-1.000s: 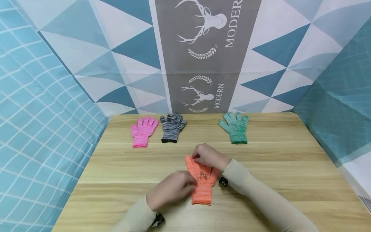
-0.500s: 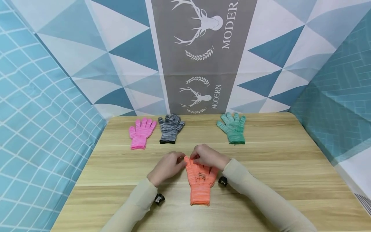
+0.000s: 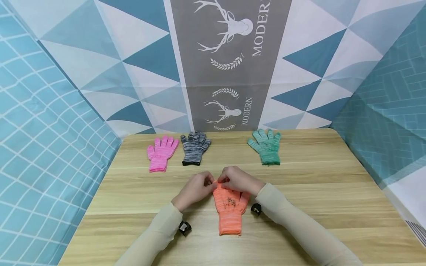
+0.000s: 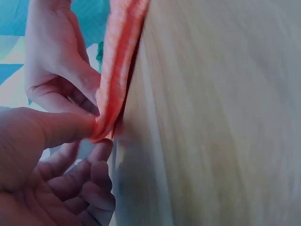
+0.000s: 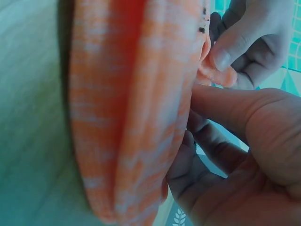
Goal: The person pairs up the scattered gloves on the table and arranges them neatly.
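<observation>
An orange knit glove [image 3: 230, 214] lies palm patch up near the table's middle, cuff toward me, with dark specks on its palm. My left hand [image 3: 194, 188] pinches the tip of its leftmost finger between thumb and fingers. In the left wrist view that orange fingertip [image 4: 106, 120] shows bent at the thumb. My right hand [image 3: 239, 180] reaches across the glove's finger end and pinches it beside the left hand, hiding some of the glove's fingers. Seen from the right wrist, two glove fingers [image 5: 127, 141] hang alongside the right thumb [image 5: 225, 106].
Along the back of the wooden table [image 3: 316, 207] lie a pink glove [image 3: 162, 153], a grey glove [image 3: 195, 148] with black cuff edge and a green glove [image 3: 269, 148]. Patterned cloth walls [image 3: 146, 66] stand behind and at both sides.
My left hand has moved from the glove's lower left side up to its leftmost fingertip and now pinches it. The right hand stays at the glove's fingers.
</observation>
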`<state>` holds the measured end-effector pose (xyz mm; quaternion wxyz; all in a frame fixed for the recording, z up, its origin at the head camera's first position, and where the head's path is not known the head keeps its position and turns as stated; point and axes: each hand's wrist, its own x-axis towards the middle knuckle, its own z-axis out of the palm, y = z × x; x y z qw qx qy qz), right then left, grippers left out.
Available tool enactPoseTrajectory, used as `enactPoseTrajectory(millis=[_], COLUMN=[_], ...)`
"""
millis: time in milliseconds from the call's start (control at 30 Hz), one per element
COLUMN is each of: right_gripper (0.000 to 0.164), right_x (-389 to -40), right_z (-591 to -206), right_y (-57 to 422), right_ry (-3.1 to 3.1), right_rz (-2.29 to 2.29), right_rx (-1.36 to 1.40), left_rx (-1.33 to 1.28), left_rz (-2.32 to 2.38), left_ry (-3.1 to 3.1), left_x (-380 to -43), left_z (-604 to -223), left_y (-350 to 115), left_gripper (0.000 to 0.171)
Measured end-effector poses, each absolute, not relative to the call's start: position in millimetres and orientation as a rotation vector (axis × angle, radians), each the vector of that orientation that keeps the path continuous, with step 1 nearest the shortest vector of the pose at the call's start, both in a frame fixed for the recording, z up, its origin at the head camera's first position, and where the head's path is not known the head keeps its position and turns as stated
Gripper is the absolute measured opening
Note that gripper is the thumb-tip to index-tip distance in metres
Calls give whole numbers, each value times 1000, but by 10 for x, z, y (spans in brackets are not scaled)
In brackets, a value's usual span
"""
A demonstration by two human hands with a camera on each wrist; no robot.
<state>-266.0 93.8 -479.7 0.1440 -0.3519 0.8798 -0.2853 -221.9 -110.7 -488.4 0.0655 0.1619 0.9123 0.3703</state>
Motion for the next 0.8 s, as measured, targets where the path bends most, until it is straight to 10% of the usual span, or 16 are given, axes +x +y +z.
enactPoseTrajectory(millis=[167, 567, 800], right_gripper=[18, 19, 52], right_x=[-2664, -2669, -2580], right_z=[-4806, -4811, -4777], right_y=[935, 955, 984], right_ry=[2526, 2505, 2473], right_rz=[-832, -817, -745], right_rx=[-1017, -1006, -937], left_rx=[462, 305, 325], left_rz=[1168, 1278, 1359], left_ry=[2717, 2667, 2669], left_x=[-2219, -2215, -2226], left_z=[-4886, -4883, -4912], left_y=[-1110, -1176, -1218], left_gripper=[27, 7, 11])
